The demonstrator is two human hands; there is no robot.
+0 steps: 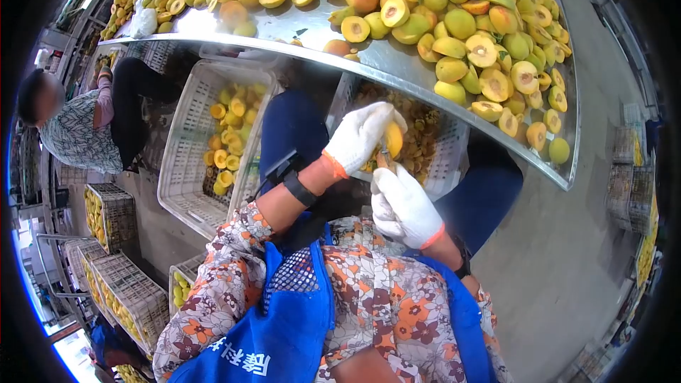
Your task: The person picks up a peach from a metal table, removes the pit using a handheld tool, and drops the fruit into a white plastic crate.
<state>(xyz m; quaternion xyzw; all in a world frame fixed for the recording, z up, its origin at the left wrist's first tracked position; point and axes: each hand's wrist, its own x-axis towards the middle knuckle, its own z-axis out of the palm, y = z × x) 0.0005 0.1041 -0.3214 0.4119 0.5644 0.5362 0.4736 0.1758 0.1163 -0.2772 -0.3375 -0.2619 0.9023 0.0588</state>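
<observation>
My left hand (362,135), in a white glove, is closed around a yellow peach half (393,140). Just below it, my gloved right hand (406,207) grips a small wooden-handled pitting tool (384,159). The tool's metal end meets the peach half; its tip is hidden. Both hands are over a crate (445,159) of peach pits and scraps between my knees. To the left of my leg stands a white plastic crate (186,202) with hollowed peach halves (230,128) in it.
A metal table (284,25) piled with cut peaches (489,50) spans the front, its raised edge close beyond my hands. A clear plastic bag (144,20) lies on it. At left sits another person (85,124); several fruit-filled crates (131,291) stand behind.
</observation>
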